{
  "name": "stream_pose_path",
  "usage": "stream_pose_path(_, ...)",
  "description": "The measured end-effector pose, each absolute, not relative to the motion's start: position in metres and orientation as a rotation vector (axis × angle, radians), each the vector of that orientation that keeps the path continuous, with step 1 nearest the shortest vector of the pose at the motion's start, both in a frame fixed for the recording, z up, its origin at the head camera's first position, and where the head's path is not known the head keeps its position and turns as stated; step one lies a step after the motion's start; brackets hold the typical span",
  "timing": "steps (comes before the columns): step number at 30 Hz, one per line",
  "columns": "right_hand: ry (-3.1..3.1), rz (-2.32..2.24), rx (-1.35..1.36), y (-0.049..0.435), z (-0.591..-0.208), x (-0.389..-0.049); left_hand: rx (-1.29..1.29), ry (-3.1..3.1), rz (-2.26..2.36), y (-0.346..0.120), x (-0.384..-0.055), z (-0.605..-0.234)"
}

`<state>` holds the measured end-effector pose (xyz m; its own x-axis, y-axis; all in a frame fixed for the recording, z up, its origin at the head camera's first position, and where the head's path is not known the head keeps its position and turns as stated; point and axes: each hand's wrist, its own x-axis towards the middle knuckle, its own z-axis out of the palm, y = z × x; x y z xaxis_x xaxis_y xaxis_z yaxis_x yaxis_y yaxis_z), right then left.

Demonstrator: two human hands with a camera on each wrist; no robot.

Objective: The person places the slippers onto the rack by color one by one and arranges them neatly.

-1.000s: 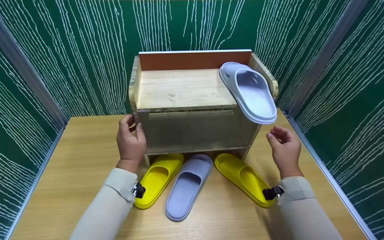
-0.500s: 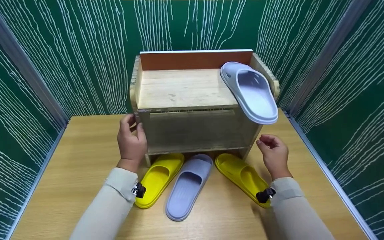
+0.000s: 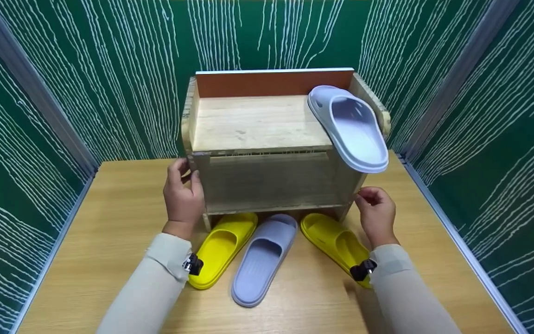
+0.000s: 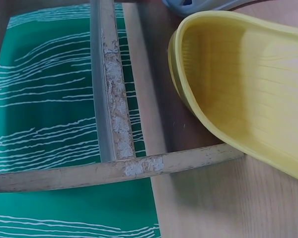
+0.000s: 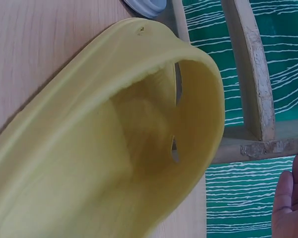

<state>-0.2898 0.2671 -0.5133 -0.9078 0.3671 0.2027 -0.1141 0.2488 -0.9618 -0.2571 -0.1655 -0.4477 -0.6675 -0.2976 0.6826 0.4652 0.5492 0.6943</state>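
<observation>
In the head view, grips the wooden rack [image 3: 253, 123] at eight o'clock with the left hand [image 3: 182, 199], with thumb at the front edge. Sets the right hand [image 3: 377, 212], with fingers bent, at four o'clock, right by the rack's opposite side; cannot tell if gripping it. Shows a lilac clog [image 3: 359, 132] on top at two o'clock, with heel jutting past the front. On the tabletop [image 3: 123, 241], shows a yellow slipper [image 3: 218, 255] at seven, a lilac slipper [image 3: 258, 262] at six, a second yellow slipper [image 3: 335, 241] at five. In the left wrist view, shows the rack's edge at nine o'clock, the first yellow slipper at two. In the right wrist view, shows the right hand at four, near the rack, and the second yellow slipper toward nine.
</observation>
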Motion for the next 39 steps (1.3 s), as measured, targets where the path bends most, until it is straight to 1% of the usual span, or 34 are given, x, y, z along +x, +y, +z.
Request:
stream_pose_path(7,-2.129,1.713,-0.251,0.265,-0.514,-0.291,-0.144,-1.932,-1.195,-0.164,-0.252,-0.451)
stream_pose_path(12,-2.139,1.725,-0.270,0.264,-0.513,-0.290,-0.143,-1.859,-1.198,-0.157,-0.242,-0.458)
stream_pose_path(15,-2.146,1.723,-0.277,0.263,-0.513,-0.290,-0.176,-1.836,-1.197,-0.151,-0.233,-0.464)
stream_pose_path(20,-2.091,1.683,-0.228,0.260,-0.510,-0.289,-0.301,-1.808,-1.229,-0.138,-0.215,-0.475)
stream_pose_path(27,-2.095,1.683,-0.230,0.262,-0.514,-0.291,-0.393,-1.820,-1.280,-0.115,-0.189,-0.500)
stream_pose_path(32,-2.095,1.722,-0.257,0.263,-0.514,-0.292,-0.406,-1.863,-1.335,-0.104,-0.172,-0.516)
stream_pose_path(39,-2.119,1.738,-0.282,0.264,-0.514,-0.291,-0.356,-1.995,-1.401,-0.094,-0.147,-0.535)
